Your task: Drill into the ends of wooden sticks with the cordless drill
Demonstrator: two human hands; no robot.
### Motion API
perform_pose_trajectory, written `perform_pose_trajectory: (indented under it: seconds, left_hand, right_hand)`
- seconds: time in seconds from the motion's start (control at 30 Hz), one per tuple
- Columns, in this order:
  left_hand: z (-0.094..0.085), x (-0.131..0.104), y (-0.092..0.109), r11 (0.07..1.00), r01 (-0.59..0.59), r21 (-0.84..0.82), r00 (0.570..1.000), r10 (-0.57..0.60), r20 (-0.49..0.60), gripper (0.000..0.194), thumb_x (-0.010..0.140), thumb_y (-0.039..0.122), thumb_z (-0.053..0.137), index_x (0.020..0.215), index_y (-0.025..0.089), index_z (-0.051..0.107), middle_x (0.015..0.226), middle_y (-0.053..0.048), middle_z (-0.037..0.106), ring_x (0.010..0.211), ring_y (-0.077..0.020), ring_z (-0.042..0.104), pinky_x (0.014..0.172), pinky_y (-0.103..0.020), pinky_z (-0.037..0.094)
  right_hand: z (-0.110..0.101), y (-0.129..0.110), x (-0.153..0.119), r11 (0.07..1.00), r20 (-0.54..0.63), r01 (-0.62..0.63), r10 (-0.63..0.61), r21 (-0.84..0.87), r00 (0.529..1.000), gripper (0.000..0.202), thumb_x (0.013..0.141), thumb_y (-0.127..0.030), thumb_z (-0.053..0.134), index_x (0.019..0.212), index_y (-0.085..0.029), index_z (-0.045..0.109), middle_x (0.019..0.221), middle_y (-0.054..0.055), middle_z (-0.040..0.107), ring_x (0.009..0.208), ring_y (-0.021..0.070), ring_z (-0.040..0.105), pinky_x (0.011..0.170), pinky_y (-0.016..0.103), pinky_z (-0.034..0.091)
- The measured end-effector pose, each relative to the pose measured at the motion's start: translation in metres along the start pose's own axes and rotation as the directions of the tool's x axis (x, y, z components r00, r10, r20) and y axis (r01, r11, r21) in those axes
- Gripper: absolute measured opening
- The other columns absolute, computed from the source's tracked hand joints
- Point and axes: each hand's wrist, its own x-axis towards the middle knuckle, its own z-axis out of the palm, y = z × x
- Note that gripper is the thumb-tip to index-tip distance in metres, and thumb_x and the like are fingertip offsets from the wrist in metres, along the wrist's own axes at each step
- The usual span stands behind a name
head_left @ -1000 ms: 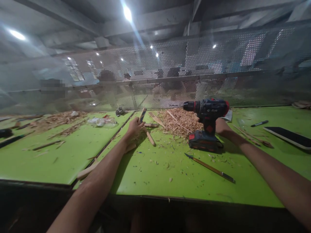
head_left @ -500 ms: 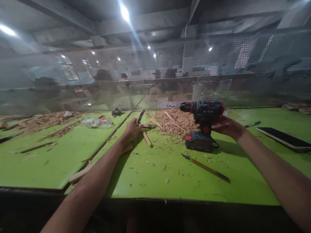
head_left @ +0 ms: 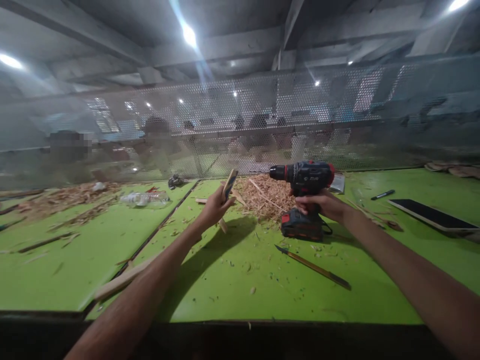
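My left hand (head_left: 213, 209) is closed around a small strip of wood (head_left: 230, 183) with a dark blue patch on its face, held tilted above the table. A second pale wooden piece (head_left: 223, 226) shows just below that hand. My right hand (head_left: 325, 204) wraps its fingers around the handle of a black and red cordless drill (head_left: 309, 176). The drill is upright, its thin bit pointing left towards the wood strip but apart from it. In front of the drill lies a carving knife (head_left: 315, 267) with a yellow-brown handle.
A heap of wood shavings (head_left: 266, 195) lies behind the drill on the green table (head_left: 232, 290). To the right are a pen (head_left: 382, 195) and a dark flat board (head_left: 431, 214). A plastic bottle (head_left: 146, 199) lies left, before a perforated screen (head_left: 225, 120).
My left hand has lifted the wood strip and moved right, nearer the drill. My right hand has gone from the back of the drill to a wrapped grip on its handle.
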Motion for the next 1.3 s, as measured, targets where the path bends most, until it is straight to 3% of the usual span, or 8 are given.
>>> perform_pose_trajectory:
  seconds: [0.2,0.3,0.5,0.6,0.73,0.87,1.1,1.3]
  left_hand:
    - [0.009,-0.013,0.014,0.972,-0.219,0.081,0.976,0.219,0.015,0.030,0.104,0.034,0.075,0.094,0.028,0.046,0.075,0.003,0.057,0.069,-0.0181,0.055,0.068,-0.030,0.038]
    - [0.008,-0.013,0.013,0.965,-0.239,0.109,0.971,0.240,0.003,0.033,0.102,0.033,0.078,0.097,0.028,0.046,0.076,0.004,0.056,0.070,-0.0183,0.055,0.068,-0.030,0.037]
    - [0.009,-0.014,0.019,0.987,-0.154,0.052,0.988,0.155,-0.001,0.034,0.099,0.030,0.082,0.109,0.028,0.050,0.078,0.006,0.056,0.069,-0.0177,0.055,0.067,-0.030,0.036]
    - [0.013,-0.020,0.028,0.990,-0.065,-0.129,0.996,0.072,0.050,0.036,0.102,0.039,0.081,0.111,0.028,0.049,0.079,0.007,0.053,0.065,-0.0150,0.051,0.063,-0.029,0.037]
    - [0.022,-0.029,0.037,0.877,0.118,-0.466,0.970,-0.001,0.244,0.048,0.106,0.059,0.079,0.125,0.028,0.048,0.077,0.010,0.053,0.053,-0.0117,0.045,0.052,-0.027,0.038]
    - [0.027,-0.032,0.040,0.796,0.167,-0.581,0.954,0.019,0.301,0.056,0.105,0.063,0.082,0.134,0.027,0.049,0.069,0.012,0.048,0.050,-0.0115,0.043,0.051,-0.027,0.036]
    - [0.038,-0.037,0.037,0.937,-0.092,-0.338,0.974,0.156,0.167,0.044,0.106,0.046,0.079,0.135,0.025,0.055,0.090,0.003,0.062,0.070,-0.0148,0.051,0.064,-0.028,0.040]
    - [0.037,-0.030,0.029,0.977,-0.165,-0.137,0.976,0.182,0.118,0.020,0.106,0.037,0.074,0.100,0.024,0.061,0.088,-0.002,0.064,0.079,-0.0197,0.057,0.074,-0.033,0.046]
  right_hand:
    - [0.002,0.002,-0.001,1.000,0.004,0.007,-0.007,-0.009,1.000,0.043,0.078,-0.047,0.099,0.107,-0.024,0.078,0.070,-0.002,0.059,0.061,0.0181,0.052,0.063,0.038,0.042]
    - [0.003,0.001,-0.001,1.000,-0.007,0.014,-0.014,-0.001,1.000,0.040,0.078,-0.047,0.099,0.105,-0.025,0.079,0.068,-0.001,0.057,0.061,0.0188,0.050,0.062,0.039,0.040]
    - [0.002,0.001,-0.001,1.000,0.027,0.015,-0.015,0.003,1.000,0.044,0.077,-0.049,0.099,0.105,-0.023,0.078,0.066,-0.003,0.056,0.059,0.0176,0.048,0.060,0.038,0.040]
    - [0.001,0.002,-0.001,1.000,0.019,0.013,-0.013,-0.005,1.000,0.046,0.078,-0.050,0.100,0.108,-0.023,0.079,0.066,-0.003,0.057,0.059,0.0175,0.049,0.060,0.037,0.040]
    - [0.000,0.003,-0.001,1.000,0.005,0.008,-0.008,-0.011,1.000,0.043,0.080,-0.051,0.100,0.109,-0.026,0.080,0.067,-0.001,0.057,0.060,0.0192,0.048,0.061,0.039,0.039]
    - [0.002,0.002,0.000,1.000,-0.006,0.002,-0.002,-0.011,1.000,0.045,0.076,-0.050,0.101,0.106,-0.026,0.079,0.068,-0.001,0.056,0.060,0.0195,0.047,0.062,0.039,0.038]
    - [0.005,-0.003,-0.002,1.000,-0.007,-0.015,0.015,-0.002,1.000,0.041,0.075,-0.047,0.101,0.099,-0.026,0.076,0.068,-0.002,0.057,0.060,0.0178,0.047,0.060,0.039,0.040]
    - [0.008,-0.007,-0.003,1.000,0.014,-0.017,0.017,0.020,1.000,0.037,0.074,-0.045,0.099,0.097,-0.027,0.076,0.068,-0.001,0.055,0.060,0.0179,0.044,0.061,0.040,0.037]
